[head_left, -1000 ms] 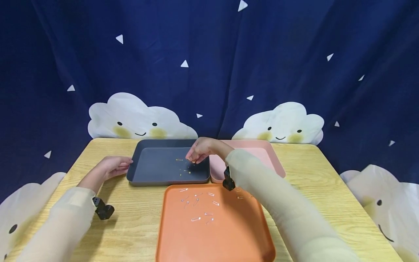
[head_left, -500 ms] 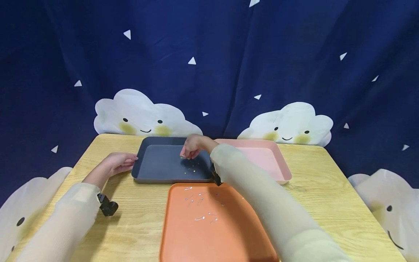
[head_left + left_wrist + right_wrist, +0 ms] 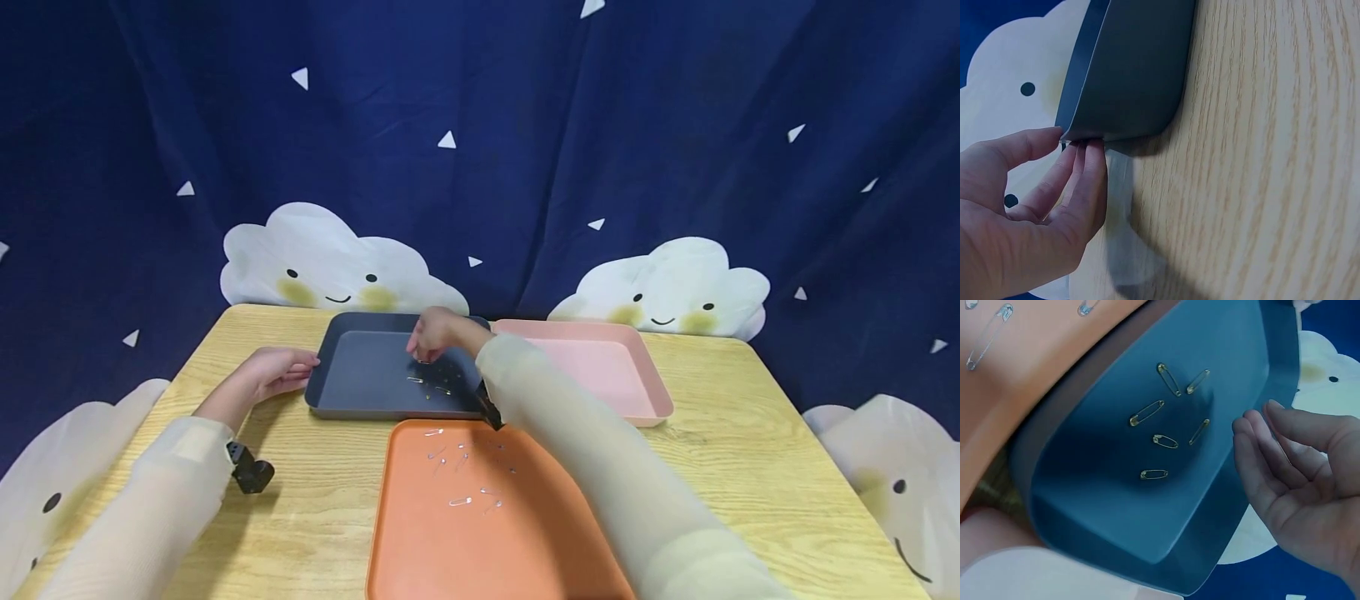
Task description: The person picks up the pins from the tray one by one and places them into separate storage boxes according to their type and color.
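Observation:
My left hand (image 3: 281, 372) pinches the left end of the dark grey tray (image 3: 1138, 69), thumb at the rim and fingers against the outer wall. Over that tray hovers my right hand (image 3: 431, 335), its fingers loosely bent and a small gap between thumb and fingertips in the right wrist view. Below those fingertips (image 3: 1241, 425), several gold safety pins (image 3: 1166, 441) lie scattered on the tray floor. Inside the bent fingers a thin glint shows; I cannot tell if it is a pin. Several silver safety pins (image 3: 460, 502) lie on the orange tray (image 3: 450, 558) in front.
A pink tray (image 3: 600, 367) stands to the right of the grey one, partly behind the right sleeve (image 3: 600, 450). All three trays rest on a wooden table (image 3: 750, 467). Behind hangs a blue curtain (image 3: 510, 150) with cloud prints.
The right hand has moved left over the grey tray, and more gold pins show there now. The left hand keeps its place at the tray's end. The head view has shifted slightly.

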`<move>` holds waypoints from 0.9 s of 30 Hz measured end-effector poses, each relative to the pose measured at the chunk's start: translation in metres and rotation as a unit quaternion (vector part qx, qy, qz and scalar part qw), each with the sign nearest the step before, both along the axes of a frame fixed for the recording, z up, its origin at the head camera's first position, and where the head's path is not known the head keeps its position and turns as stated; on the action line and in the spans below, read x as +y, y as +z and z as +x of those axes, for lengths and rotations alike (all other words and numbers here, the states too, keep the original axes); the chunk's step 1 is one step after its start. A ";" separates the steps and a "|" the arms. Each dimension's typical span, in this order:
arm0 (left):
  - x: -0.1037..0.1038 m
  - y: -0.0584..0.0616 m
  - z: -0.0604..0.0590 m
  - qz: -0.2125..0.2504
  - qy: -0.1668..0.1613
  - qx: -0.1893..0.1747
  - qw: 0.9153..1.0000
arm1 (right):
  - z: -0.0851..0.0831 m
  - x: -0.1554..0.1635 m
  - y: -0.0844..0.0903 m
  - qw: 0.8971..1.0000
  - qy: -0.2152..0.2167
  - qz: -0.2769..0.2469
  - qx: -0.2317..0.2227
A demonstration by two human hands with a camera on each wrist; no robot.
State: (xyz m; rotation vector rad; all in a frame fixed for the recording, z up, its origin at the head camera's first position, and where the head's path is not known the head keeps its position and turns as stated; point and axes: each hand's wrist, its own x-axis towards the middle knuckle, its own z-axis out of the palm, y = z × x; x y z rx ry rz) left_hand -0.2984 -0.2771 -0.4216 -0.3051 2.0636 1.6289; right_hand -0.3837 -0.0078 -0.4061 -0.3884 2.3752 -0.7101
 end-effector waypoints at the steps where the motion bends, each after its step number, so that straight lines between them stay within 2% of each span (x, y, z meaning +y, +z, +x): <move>1: 0.000 0.000 0.000 -0.003 -0.001 0.001 1.000 | 0.016 0.003 0.016 1.000 -0.004 -0.001 0.009; 2: 0.001 0.000 0.000 -0.006 -0.002 0.000 1.000 | 0.032 0.006 0.031 1.000 -0.010 -0.001 0.015; 3: 0.001 0.000 0.000 -0.007 -0.003 0.000 1.000 | 0.042 0.010 0.038 1.000 -0.008 -0.011 0.014; 5: 0.000 0.000 0.000 -0.014 -0.006 0.001 1.000 | 0.056 0.020 0.044 1.000 -0.001 -0.029 0.012; 10: -0.001 -0.002 0.000 -0.006 -0.004 0.005 1.000 | 0.085 0.054 0.039 0.996 0.013 -0.090 0.009; 15: 0.000 -0.003 0.001 0.018 0.000 0.000 1.000 | 0.122 0.099 0.028 0.987 0.043 -0.143 0.051; 20: 0.000 -0.002 0.002 0.020 0.007 -0.003 1.000 | 0.153 0.143 0.020 0.978 0.083 -0.136 0.136; 22: 0.000 -0.003 0.002 0.022 0.010 -0.003 1.000 | 0.164 0.157 0.015 0.976 0.083 -0.123 0.161; 27: -0.001 -0.003 0.003 0.035 0.013 -0.001 0.999 | 0.182 0.187 0.003 0.968 0.085 -0.062 0.230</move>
